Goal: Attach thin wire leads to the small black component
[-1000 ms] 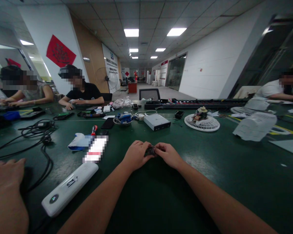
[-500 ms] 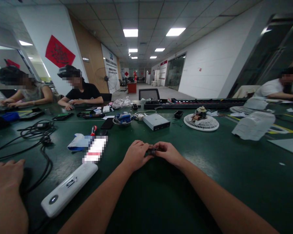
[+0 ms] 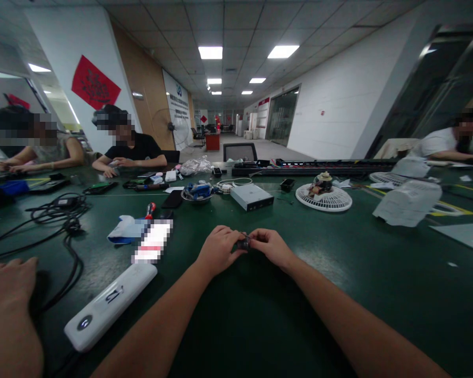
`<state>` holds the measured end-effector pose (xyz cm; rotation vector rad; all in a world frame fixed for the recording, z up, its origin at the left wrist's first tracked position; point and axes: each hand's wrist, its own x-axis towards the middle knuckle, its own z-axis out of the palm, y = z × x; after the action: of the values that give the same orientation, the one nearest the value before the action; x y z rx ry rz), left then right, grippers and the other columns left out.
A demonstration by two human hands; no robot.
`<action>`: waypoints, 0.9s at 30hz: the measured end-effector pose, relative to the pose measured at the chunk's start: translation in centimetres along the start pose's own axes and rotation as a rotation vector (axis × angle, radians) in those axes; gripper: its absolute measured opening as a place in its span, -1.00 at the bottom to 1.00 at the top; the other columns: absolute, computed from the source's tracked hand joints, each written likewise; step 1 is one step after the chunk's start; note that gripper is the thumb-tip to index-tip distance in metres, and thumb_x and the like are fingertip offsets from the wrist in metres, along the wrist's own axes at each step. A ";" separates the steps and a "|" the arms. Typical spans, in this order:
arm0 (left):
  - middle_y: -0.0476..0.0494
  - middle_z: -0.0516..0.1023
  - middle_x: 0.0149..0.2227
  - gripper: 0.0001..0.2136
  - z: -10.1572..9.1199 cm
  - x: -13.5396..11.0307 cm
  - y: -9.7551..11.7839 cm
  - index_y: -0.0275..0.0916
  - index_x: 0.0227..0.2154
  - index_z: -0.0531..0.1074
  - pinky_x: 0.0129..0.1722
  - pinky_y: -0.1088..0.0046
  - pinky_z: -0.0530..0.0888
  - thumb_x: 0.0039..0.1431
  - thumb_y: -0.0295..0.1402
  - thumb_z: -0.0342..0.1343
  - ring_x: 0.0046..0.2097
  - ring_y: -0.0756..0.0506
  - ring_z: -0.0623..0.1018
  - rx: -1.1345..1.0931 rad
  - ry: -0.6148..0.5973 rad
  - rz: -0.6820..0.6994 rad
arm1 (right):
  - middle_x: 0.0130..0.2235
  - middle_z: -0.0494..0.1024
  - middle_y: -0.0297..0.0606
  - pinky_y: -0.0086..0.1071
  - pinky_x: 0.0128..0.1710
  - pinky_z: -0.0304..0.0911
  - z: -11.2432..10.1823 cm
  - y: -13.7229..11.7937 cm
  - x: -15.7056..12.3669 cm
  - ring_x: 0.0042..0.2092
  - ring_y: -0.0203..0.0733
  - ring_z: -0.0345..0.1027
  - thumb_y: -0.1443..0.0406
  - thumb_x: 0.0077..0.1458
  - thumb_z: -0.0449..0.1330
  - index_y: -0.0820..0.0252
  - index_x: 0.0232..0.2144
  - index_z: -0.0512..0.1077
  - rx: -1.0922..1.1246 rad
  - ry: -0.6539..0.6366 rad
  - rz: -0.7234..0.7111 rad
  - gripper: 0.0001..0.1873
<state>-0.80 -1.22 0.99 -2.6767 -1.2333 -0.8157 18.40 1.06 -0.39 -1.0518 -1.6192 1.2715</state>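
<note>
Head cam: both of the person's forearms come in from the bottom of the frame and meet mid-bench. L hand [image 3: 219, 251] and R hand [image 3: 271, 247] are closed, not clenched into fists, and fingertips [image 3: 233, 237] of both pinch a small dark part [image 3: 243, 244] btwn them, w/ a thin wire-like bit at its top. Part is too small to ID and sits just above the green ESD bench top [image 3: 339, 299], held off it in the fingers.

Clock dirs from the hands: 8 o'clock, white power bank [image 3: 110, 307] lying flat. 9 o'clock, tangled black cable w/ adapter [image 3: 65, 202]. 9–10, red-handled screwdriver [image 3: 150, 210] beside a blue-and-white cloth [image 3: 126, 230] and a pixelated white item [image 3: 153, 241]. 10, black phone [image 3: 172, 199]. 11, metal bowl [image 3: 196, 193] holding blue parts. 12, silver optical drive [image 3: 252, 197]. 2, white round fan guard [image 3: 323, 198] w/ motor on top. 3, crumpled white plastic cover [image 3: 408, 205]. Behind these, long black rack [image 3: 311, 168] across the bench.

At the far L edge, a co-worker's hand [image 3: 8, 304] rests open on the bench, separate from the person's own. Other co-workers sit at 10 [image 3: 134, 152] and 3 [image 3: 445, 142] o'clock, hands on the bench.
</note>
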 end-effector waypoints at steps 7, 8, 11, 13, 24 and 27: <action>-0.09 0.57 -0.18 -0.75 -0.2 0.1 0.4 -0.21 -0.16 0.42 0.02 0.23 0.35 0.10 -0.30 0.22 -0.11 -0.13 0.49 -0.024 -0.006 -0.016 | -0.44 0.49 -0.35 -0.36 -0.26 0.21 0.0 0.0 0.1 -0.35 -0.27 0.34 0.22 -0.18 0.29 0.23 -0.48 0.41 0.019 -0.014 -0.003 -0.79; -0.09 0.57 -0.19 -0.75 -0.2 0.1 0.4 -0.20 -0.16 0.42 0.01 0.24 0.35 0.10 -0.30 0.22 -0.11 -0.13 0.49 -0.027 -0.006 -0.029 | -0.42 0.50 -0.35 -0.36 -0.26 0.22 0.0 -0.1 0.0 -0.34 -0.26 0.34 0.22 -0.18 0.29 0.23 -0.46 0.41 0.021 -0.025 -0.006 -0.78; -0.09 0.57 -0.19 -0.75 0.0 0.2 0.4 -0.20 -0.16 0.41 0.00 0.23 0.37 0.10 -0.27 0.22 -0.12 -0.13 0.50 -0.040 0.000 -0.089 | -0.38 0.50 -0.32 -0.36 -0.30 0.22 -0.1 -0.2 0.0 -0.35 -0.26 0.34 0.18 -0.07 0.22 0.22 -0.35 0.43 -0.016 -0.024 -0.022 -0.76; -0.10 0.57 -0.17 -0.74 0.2 0.1 0.2 -0.19 -0.16 0.40 -0.01 0.22 0.38 0.09 -0.28 0.23 -0.11 -0.14 0.51 -0.057 0.020 -0.138 | -0.37 0.49 -0.30 -0.35 -0.32 0.21 -0.2 -0.1 -0.1 -0.34 -0.24 0.33 0.16 0.04 0.12 0.21 -0.29 0.42 -0.105 0.024 -0.060 -0.75; -0.12 0.56 -0.17 -0.73 1.2 -0.3 -1.3 -0.17 -0.15 0.36 -0.13 0.29 0.44 0.06 -0.41 0.22 -0.13 -0.15 0.54 -0.104 0.101 -0.437 | -0.42 0.45 -0.30 -0.33 -0.35 0.14 -0.9 -0.1 0.0 -0.37 -0.20 0.29 0.10 0.15 0.06 0.17 -0.37 0.44 -0.496 0.259 -0.075 -0.71; -0.12 0.56 -0.17 -0.74 1.1 -0.3 -1.3 -0.16 -0.15 0.36 -0.15 0.30 0.45 0.08 -0.42 0.21 -0.14 -0.13 0.56 -0.155 0.115 -0.453 | -0.34 0.48 -0.26 -0.32 -0.29 0.17 -0.9 0.1 0.0 -0.30 -0.19 0.31 0.22 0.10 0.12 0.17 -0.33 0.48 -0.568 0.216 -0.105 -0.81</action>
<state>-1.44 -0.20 -0.32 -2.4428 -1.8475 -1.1421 19.23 1.38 -0.32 -1.3647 -1.8806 0.6063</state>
